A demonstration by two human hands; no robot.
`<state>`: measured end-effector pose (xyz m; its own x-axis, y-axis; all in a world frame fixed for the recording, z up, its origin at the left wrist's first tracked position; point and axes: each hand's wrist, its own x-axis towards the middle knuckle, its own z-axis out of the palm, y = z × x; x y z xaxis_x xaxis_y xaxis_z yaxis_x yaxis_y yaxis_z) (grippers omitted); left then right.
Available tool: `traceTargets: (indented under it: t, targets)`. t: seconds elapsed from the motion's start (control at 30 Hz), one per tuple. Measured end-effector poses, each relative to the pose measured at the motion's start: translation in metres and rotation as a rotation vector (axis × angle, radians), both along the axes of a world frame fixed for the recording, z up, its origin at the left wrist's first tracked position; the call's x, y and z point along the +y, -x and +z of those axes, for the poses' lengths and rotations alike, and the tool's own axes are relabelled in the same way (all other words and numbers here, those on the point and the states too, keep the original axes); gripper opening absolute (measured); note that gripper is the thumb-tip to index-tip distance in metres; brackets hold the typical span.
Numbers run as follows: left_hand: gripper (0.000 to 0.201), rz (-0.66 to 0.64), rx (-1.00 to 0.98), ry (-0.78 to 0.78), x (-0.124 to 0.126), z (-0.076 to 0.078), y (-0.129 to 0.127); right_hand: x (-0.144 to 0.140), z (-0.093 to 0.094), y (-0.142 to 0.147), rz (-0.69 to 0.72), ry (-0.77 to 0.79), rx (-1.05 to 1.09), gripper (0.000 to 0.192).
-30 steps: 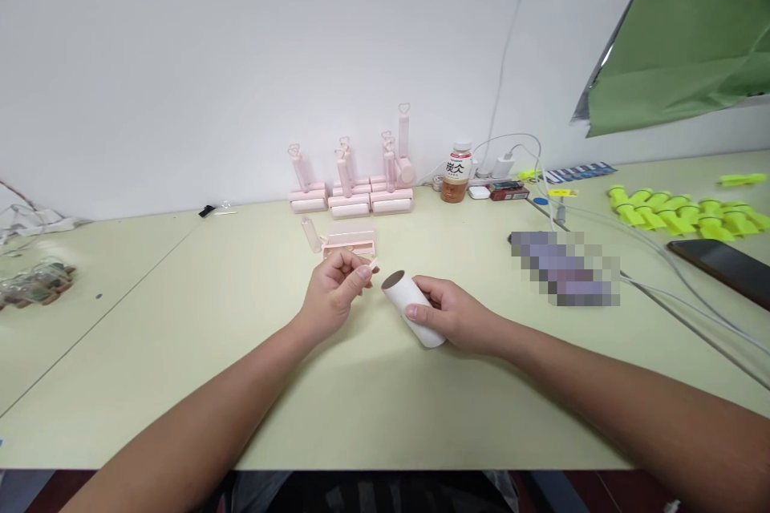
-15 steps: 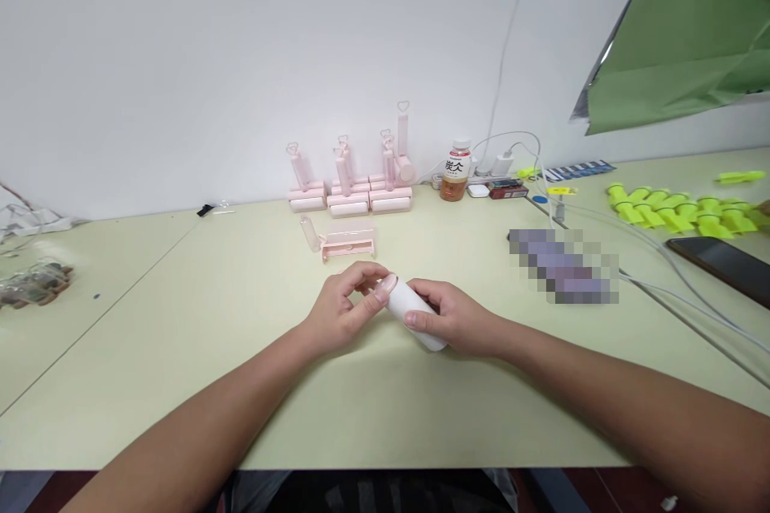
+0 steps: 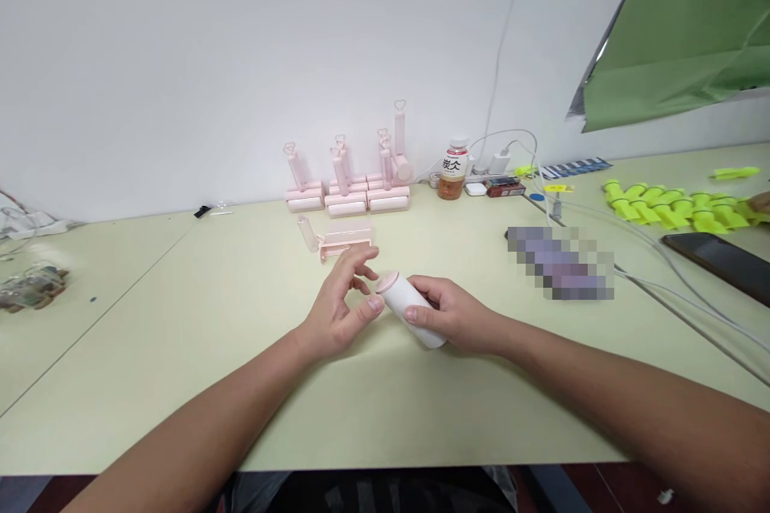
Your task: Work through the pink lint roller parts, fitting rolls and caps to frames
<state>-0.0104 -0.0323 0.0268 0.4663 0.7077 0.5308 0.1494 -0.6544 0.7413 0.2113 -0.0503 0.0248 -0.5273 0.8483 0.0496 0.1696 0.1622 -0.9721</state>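
A white lint roller refill with a pink end cap (image 3: 404, 300) is tilted in my right hand (image 3: 454, 313), whose fingers wrap round its lower half. Beside the pink cap is my left hand (image 3: 342, 300), its thumb and fingers apart and nothing in them. Beyond the left fingertips lies an open pink lint roller case (image 3: 347, 239), partly covered by those fingers. A loose pale pink handle (image 3: 307, 233) rests at the case's left side.
Several pink lint rollers (image 3: 347, 204) with heart-shaped loops stand by the wall. Right of them are a drink bottle (image 3: 452, 168), cables, a blurred-out item (image 3: 562, 263), a black phone (image 3: 715, 263) and several neon yellow pieces (image 3: 674, 207). Another person's hand (image 3: 759, 202) shows at the right edge.
My left hand has let go of the pink end of the refill and its fingers have spread. My right hand still holds the refill in nearly the same place.
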Motion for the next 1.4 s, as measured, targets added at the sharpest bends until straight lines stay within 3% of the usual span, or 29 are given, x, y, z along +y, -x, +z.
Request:
traceTargets:
  t: [0.1,0.27,0.33,0.4,0.53,0.7,0.9,1.07,1.27,1.4]
  targets:
    - [0.062,0.041,-0.051,-0.08,-0.001,0.002,0.0,0.001,0.001,0.001,-0.016,0.003,0.026,0.048]
    - [0.044,-0.153,0.21,-0.119,-0.002,0.01,0.004,0.001,0.0,0.0,-0.024,0.01,0.07,0.048]
    - [0.047,-0.063,0.25,-0.154,0.001,0.014,0.007,0.001,0.001,-0.001,-0.038,0.034,0.067,0.048]
    - [0.043,0.114,0.351,-0.151,0.007,0.017,0.012,0.0,0.001,-0.001,-0.053,0.062,0.072,0.047]
    - [0.03,0.457,0.747,-0.047,0.019,0.019,0.022,0.0,0.003,-0.001,-0.071,0.092,0.105,0.046]
    - [0.015,0.422,0.984,0.09,0.027,0.012,0.025,0.0,0.004,-0.001,-0.081,0.155,0.141,0.057]
    - [0.026,0.411,0.939,0.093,0.026,0.008,0.02,0.0,0.005,-0.001,-0.17,0.166,0.115,0.069]
    - [0.047,0.322,0.646,0.081,0.026,0.009,0.02,0.003,0.004,-0.001,-0.237,0.145,0.147,0.061]
    - [0.041,0.274,0.364,0.297,0.021,0.009,0.011,0.006,0.005,0.0,-0.287,0.192,0.176,0.046]
    - [0.034,0.3,0.25,0.391,0.018,0.008,0.004,0.008,0.005,0.001,-0.395,0.246,0.209,0.039]
